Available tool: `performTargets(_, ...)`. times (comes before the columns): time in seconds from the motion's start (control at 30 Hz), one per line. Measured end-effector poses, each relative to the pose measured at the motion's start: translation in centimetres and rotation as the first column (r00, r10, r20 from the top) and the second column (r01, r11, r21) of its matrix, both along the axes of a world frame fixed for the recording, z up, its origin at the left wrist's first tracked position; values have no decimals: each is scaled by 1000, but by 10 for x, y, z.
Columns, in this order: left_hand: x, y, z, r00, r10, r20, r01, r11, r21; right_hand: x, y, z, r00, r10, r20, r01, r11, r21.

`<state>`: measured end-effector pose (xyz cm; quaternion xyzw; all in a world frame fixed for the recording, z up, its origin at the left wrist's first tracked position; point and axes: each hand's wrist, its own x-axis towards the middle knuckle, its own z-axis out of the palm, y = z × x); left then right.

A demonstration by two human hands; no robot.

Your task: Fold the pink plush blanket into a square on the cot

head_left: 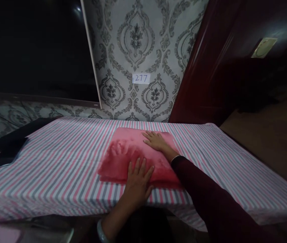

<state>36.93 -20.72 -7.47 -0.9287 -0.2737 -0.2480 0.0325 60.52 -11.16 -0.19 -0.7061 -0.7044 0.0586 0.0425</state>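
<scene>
A folded pink fluffy cloth [123,157] lies on the table with the pink, white and grey striped cover [57,162]. My left hand [138,179] rests flat on the cloth's near edge, fingers spread. My right hand [156,141] lies flat on the cloth's far right part, fingers stretched out toward the left. Neither hand holds anything. A dark red sleeve covers my right forearm, and a pale bangle shows on my left wrist.
A dark flat object [7,153] lies at the table's left end. Patterned wallpaper with a label reading 277 [141,78] stands behind the table. A dark red door [209,67] is at the right, with brown floor [267,135] beyond.
</scene>
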Motion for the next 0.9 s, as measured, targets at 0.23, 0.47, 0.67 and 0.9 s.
performTargets(0.23,-11,-2,10,998,-46,49,43,997,57,-20,-5,22,999,11,36,-10,999,-49)
performTargets(0.47,-50,8,8,991,107,81,-114,991,77,-78,0,17,908,420,15,-418,907,-54)
performTargets(0.67,-50,9,-7,991,115,63,-119,990,74,-75,49,17,972,233,-43,-236,962,-135)
performTargets(0.9,-51,9,-7,992,104,68,-108,993,55,-69,76,7,992,81,-96,-92,988,-122)
